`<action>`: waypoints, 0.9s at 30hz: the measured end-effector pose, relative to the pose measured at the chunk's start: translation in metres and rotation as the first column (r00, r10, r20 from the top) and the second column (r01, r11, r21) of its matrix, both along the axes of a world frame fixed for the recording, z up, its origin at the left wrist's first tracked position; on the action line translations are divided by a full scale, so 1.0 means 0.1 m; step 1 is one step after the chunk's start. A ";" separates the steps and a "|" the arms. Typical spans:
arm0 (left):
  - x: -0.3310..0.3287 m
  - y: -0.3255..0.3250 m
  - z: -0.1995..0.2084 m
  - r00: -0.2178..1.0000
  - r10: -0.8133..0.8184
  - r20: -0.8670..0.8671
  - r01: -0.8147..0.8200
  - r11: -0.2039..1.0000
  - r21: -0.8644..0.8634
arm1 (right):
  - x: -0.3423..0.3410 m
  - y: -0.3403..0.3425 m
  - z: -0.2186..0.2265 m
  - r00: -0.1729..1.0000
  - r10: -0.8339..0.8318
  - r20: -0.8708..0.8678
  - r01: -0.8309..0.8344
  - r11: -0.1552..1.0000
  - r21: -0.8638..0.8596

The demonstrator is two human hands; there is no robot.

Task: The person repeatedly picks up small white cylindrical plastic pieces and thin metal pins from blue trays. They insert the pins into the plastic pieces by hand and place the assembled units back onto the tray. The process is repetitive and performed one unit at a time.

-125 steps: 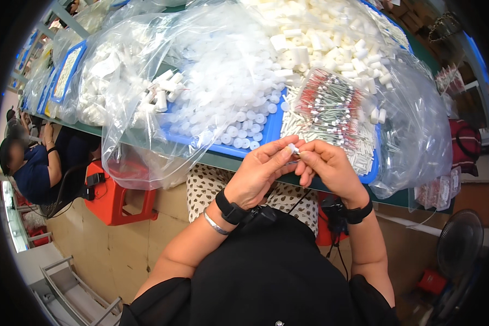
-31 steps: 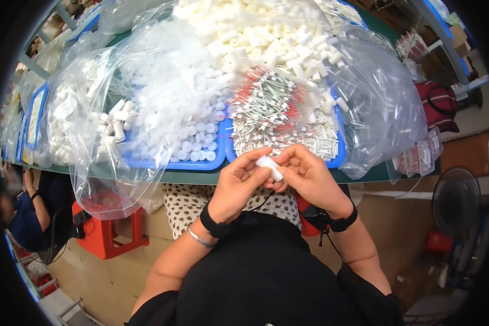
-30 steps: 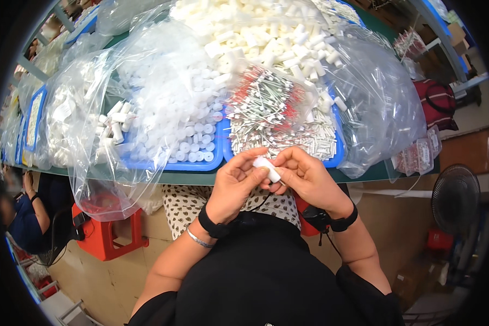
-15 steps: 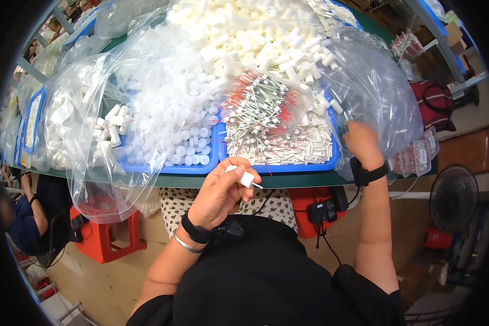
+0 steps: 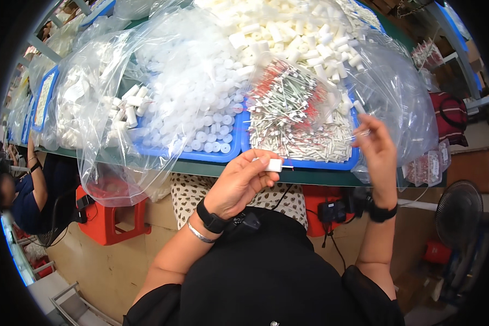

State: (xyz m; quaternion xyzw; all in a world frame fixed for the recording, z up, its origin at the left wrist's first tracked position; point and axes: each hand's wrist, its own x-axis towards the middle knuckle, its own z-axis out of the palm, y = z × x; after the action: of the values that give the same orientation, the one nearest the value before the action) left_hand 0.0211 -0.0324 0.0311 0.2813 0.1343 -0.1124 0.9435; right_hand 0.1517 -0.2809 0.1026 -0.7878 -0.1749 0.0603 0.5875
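Note:
My left hand (image 5: 234, 185) pinches a small white cylinder (image 5: 274, 165) in front of the table edge. A thin pin or wire pokes out of its right end. My right hand (image 5: 380, 155) is over the right rim of a blue tray (image 5: 337, 164), its fingers smeared by motion; whether it holds anything I cannot make out. Small white tubes (image 5: 323, 149) fill that tray. On top of them lies a clear plastic container or bag (image 5: 331, 100) with red-and-white wired parts (image 5: 288, 95).
Left of this tray, another blue tray (image 5: 223, 157) holds translucent round caps (image 5: 212, 136). Cream cylinders (image 5: 288, 32) are heaped behind. Clear plastic bags (image 5: 402, 108) flank the trays. A red stool (image 5: 108, 223), a fan (image 5: 458, 212) and another person's arm (image 5: 37, 185) are lower down.
My right hand has drawn back from the plastic bag toward the tray's right rim. The cylinder in my left hand is turned more level. The whole view has shifted slightly.

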 end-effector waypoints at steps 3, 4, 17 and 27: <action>0.00 -0.03 0.04 1.000 -0.001 0.017 0.002 1.000 -0.007 | -0.41 0.32 -0.13 0.950 0.299 -0.085 -0.289 0.951 0.112; 0.00 -0.04 0.07 1.000 0.001 0.019 -0.001 1.000 -0.002 | -0.49 0.39 -0.18 0.937 0.328 -0.122 -0.313 0.942 0.121; -0.09 -0.23 -0.01 0.965 0.198 0.174 -0.258 0.849 0.461 | -0.73 0.70 -0.45 0.944 0.318 -0.085 -0.327 0.936 -0.127; -0.12 -0.27 0.00 0.934 -0.019 0.357 -0.115 0.929 0.353 | -0.70 0.75 -0.52 0.827 0.496 0.266 -0.468 0.868 -0.163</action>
State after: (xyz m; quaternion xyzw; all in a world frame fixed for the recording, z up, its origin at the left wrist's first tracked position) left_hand 0.0089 -0.0595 0.0314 0.4652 -0.0121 -0.0093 0.8851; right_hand 0.0820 -0.2056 0.0502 -0.7437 -0.4519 0.0946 0.4834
